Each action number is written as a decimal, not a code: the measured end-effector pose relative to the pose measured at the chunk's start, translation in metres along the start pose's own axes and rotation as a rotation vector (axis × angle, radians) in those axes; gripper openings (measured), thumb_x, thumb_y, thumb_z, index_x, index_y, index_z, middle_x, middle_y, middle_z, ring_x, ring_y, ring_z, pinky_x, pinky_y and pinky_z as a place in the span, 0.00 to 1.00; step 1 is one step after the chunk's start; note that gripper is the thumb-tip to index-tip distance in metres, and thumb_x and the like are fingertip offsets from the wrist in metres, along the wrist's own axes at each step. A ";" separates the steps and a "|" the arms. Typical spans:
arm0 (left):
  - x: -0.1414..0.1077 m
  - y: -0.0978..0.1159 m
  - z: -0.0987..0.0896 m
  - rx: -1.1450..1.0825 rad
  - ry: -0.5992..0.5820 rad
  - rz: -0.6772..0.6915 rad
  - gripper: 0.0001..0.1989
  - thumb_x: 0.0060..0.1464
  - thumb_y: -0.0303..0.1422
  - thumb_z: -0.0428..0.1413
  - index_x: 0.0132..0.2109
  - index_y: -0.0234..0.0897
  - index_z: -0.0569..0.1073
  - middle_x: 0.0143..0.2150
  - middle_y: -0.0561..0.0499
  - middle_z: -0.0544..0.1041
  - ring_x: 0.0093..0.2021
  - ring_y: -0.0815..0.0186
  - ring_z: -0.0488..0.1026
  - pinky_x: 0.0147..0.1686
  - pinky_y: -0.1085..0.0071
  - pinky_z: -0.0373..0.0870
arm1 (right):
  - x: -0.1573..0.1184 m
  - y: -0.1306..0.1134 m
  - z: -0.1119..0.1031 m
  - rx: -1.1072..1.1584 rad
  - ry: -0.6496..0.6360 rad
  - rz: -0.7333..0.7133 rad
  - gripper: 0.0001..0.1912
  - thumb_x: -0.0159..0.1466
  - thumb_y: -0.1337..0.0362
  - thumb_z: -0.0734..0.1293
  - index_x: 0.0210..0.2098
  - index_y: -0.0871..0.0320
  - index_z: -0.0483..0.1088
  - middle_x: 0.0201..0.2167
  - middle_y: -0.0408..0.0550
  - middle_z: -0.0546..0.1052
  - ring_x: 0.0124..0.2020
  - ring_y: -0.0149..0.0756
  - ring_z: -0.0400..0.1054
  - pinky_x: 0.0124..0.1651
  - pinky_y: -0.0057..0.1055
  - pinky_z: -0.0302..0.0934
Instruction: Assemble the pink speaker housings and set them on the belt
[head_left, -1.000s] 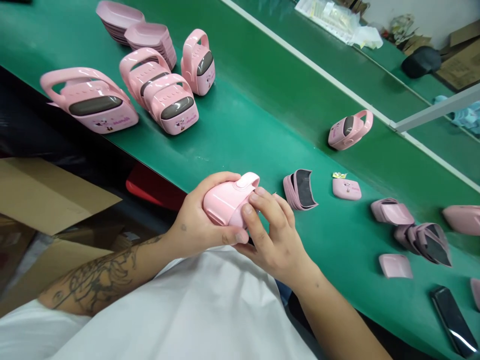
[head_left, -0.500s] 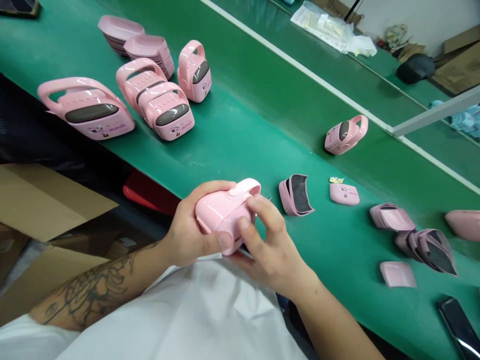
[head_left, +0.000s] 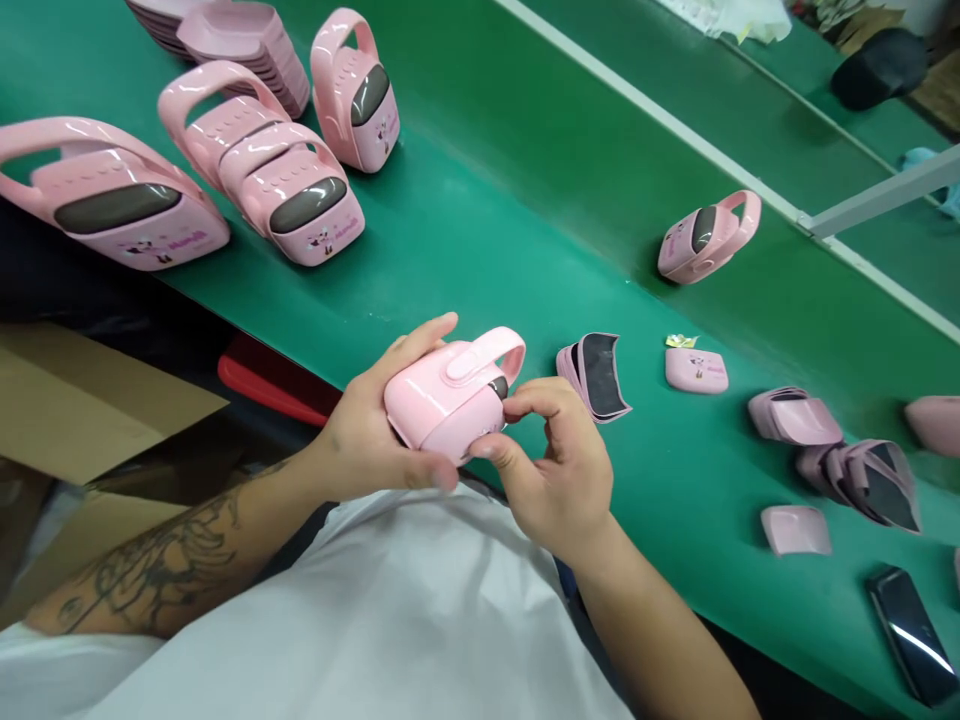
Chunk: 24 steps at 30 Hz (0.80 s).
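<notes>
The left hand [head_left: 367,430] cradles a pink handled case [head_left: 439,400] in its palm, the long axis running up and right toward the handle. The right hand [head_left: 559,465] pinches the case's far end, with a stack of pink shells [head_left: 592,375] just beyond on the green surface [head_left: 480,230].

You face a long green work surface [head_left: 480,190] edged by a white strip [head_left: 660,118], with flat brown cardboard sheets [head_left: 82,400] below its near edge and a pale grey metal crossbar [head_left: 885,190] beyond.
</notes>
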<state>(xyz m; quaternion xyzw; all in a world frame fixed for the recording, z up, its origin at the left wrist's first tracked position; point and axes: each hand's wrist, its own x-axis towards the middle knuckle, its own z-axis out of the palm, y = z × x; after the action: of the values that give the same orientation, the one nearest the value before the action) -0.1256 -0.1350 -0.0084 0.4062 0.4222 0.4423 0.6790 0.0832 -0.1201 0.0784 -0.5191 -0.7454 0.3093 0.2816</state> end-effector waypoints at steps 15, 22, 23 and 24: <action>0.005 0.017 0.006 0.317 0.183 0.030 0.36 0.54 0.46 0.77 0.67 0.42 0.79 0.63 0.43 0.81 0.60 0.53 0.82 0.60 0.60 0.83 | 0.002 0.020 0.011 0.026 -0.041 0.074 0.14 0.69 0.62 0.76 0.52 0.58 0.76 0.53 0.51 0.79 0.59 0.30 0.77 0.64 0.30 0.77; 0.010 -0.004 -0.003 0.318 0.100 0.150 0.43 0.52 0.49 0.78 0.70 0.41 0.77 0.65 0.40 0.80 0.64 0.51 0.80 0.66 0.56 0.79 | 0.000 0.033 0.007 -0.022 -0.430 0.053 0.42 0.79 0.56 0.62 0.86 0.59 0.43 0.80 0.61 0.58 0.86 0.40 0.54 0.86 0.43 0.62; 0.010 -0.007 -0.004 0.309 0.078 0.155 0.45 0.50 0.51 0.79 0.70 0.41 0.76 0.66 0.40 0.80 0.64 0.52 0.79 0.66 0.57 0.79 | 0.001 0.037 0.007 -0.005 -0.471 0.065 0.44 0.79 0.55 0.61 0.87 0.58 0.40 0.82 0.61 0.55 0.87 0.41 0.50 0.87 0.45 0.59; 0.009 -0.010 -0.005 0.301 0.053 0.143 0.47 0.49 0.52 0.79 0.71 0.41 0.75 0.67 0.40 0.79 0.65 0.52 0.79 0.67 0.57 0.78 | 0.001 0.041 0.007 0.018 -0.501 0.080 0.44 0.79 0.55 0.61 0.87 0.57 0.38 0.82 0.61 0.53 0.88 0.41 0.48 0.88 0.46 0.58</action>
<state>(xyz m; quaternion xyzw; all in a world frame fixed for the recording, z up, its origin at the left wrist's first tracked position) -0.1257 -0.1279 -0.0213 0.5205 0.4714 0.4317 0.5661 0.1020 -0.1095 0.0429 -0.4527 -0.7680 0.4459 0.0800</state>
